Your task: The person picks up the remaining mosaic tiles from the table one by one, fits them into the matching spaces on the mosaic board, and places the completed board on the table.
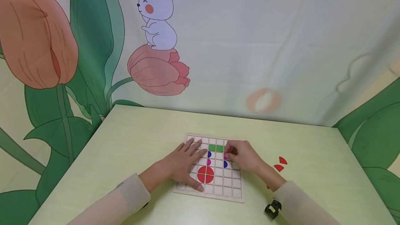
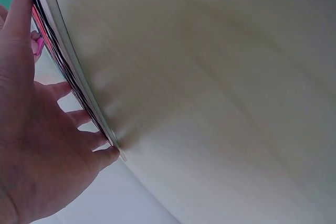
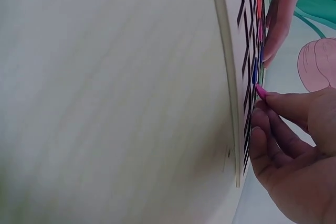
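Observation:
A square board with a grid of cells [image 1: 218, 191] lies on the table. My left hand [image 1: 184, 164] rests on its left side with fingers spread; in the left wrist view, fingertips meet the board's edge. Between thumb and fingers, my right hand [image 1: 245, 153] pinches a small pink piece [image 3: 261, 92] at the board's surface, just above a blue half-round piece [image 1: 225, 164]. Two green pieces [image 1: 216, 148] sit side by side near the top. Below them are another blue half-round [image 1: 209, 154] and a pink half-round [image 1: 209, 162]. Red quarter pieces form a circle [image 1: 205, 175].
Right of the board, two loose red wedges [image 1: 282, 160] lie on the pale table [image 1: 312, 169]; a bit of red shows beside the right forearm. A black device [image 1: 273, 209] is by the right sleeve. Behind the table hangs a printed curtain [image 1: 234, 44].

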`<state>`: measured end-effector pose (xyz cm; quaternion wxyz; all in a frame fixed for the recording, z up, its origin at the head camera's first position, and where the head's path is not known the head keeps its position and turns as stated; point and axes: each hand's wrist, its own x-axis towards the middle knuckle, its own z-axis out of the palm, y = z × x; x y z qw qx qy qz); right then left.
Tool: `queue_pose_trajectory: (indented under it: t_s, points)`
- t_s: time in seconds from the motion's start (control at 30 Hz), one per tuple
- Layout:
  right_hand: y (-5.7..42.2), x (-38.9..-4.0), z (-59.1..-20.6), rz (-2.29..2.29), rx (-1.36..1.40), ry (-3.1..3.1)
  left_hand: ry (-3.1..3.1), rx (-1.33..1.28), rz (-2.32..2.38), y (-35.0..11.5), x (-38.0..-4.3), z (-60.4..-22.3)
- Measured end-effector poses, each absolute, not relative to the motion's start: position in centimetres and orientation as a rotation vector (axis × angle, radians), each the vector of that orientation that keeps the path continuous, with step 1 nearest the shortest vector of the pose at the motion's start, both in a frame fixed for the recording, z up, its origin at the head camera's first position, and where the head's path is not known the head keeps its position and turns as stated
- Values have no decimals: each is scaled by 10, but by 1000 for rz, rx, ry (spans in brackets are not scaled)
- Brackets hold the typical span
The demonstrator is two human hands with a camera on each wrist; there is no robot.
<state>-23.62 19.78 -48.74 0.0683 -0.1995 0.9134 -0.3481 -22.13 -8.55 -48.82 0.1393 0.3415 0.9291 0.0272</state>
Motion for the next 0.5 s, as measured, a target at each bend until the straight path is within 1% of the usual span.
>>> queue_pose_trajectory:
  t_s: [0.5]
  points:
    - [194, -237, -490, -972, -526, 2800, 2679, 983, 88, -86, -221, -488]
